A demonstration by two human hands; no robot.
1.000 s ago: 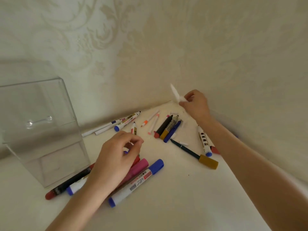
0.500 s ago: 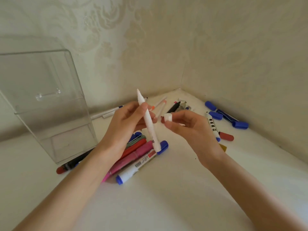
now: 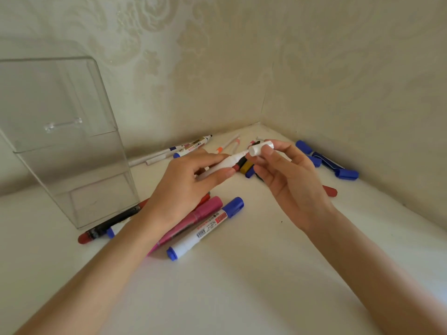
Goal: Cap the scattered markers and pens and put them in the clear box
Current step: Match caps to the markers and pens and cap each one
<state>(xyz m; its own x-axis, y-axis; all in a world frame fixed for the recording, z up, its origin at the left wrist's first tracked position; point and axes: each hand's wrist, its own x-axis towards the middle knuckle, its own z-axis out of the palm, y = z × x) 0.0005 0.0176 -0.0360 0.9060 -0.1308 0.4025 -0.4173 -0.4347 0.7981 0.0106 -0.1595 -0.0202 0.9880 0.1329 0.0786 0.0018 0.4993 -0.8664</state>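
My left hand [image 3: 186, 187] grips a white pen [image 3: 228, 163] by its barrel, tip pointing right. My right hand [image 3: 287, 180] pinches a white cap [image 3: 260, 148] right at the pen's tip. The clear box [image 3: 63, 141] stands at the left on the white surface. Below my hands lie a white marker with blue cap [image 3: 205, 229], a pink marker [image 3: 193, 220] and a black marker with red end [image 3: 106, 226]. More pens [image 3: 191, 147] lie near the back wall. Some markers under my hands are hidden.
Blue markers and caps [image 3: 338, 169] lie along the right wall, with a red cap [image 3: 330, 191] nearby. The white surface [image 3: 229, 286] ends in a corner between two patterned walls.
My left hand took the white pen and turned it from upright to lying sideways. My right hand brought the white cap up to the pen's tip.
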